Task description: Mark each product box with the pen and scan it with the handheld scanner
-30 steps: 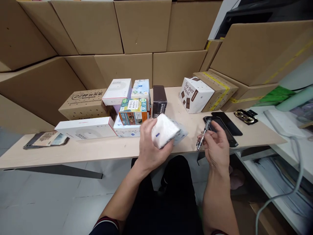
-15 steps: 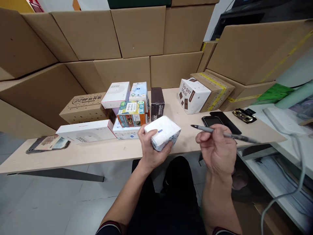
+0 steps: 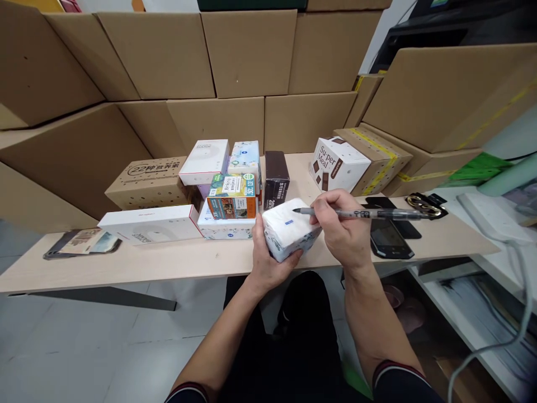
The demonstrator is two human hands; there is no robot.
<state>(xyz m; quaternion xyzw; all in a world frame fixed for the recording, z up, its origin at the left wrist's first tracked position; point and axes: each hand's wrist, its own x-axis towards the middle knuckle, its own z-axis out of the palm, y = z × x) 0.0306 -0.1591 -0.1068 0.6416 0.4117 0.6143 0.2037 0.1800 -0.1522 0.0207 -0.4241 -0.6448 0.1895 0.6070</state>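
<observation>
My left hand [image 3: 271,260] is closed around a white pack of tissues [image 3: 282,226], held in front of the table's edge. The pack's sides carry a blue and green pattern, and a small blue mark shows on its top face. Between the thumb and fingers of my right hand [image 3: 344,229] is a grey pen [image 3: 356,214]. Its dark tip hovers at or just above the pack's top; whether it touches I cannot tell. Beyond the pack stand an orange and green box [image 3: 232,196] and a dark brown box [image 3: 276,176].
White boxes [image 3: 151,224] and a brown carton [image 3: 146,182] stand on the left. A Su-per Meal box [image 3: 339,163] is at the back right, with phones [image 3: 388,239] and sunglasses [image 3: 423,204] nearer. Large cardboard boxes [image 3: 251,56] wall off the back.
My right hand has moved left with the pen, bringing its tip over the tissue pack. The view has shifted slightly, and the phone on the right is more exposed.
</observation>
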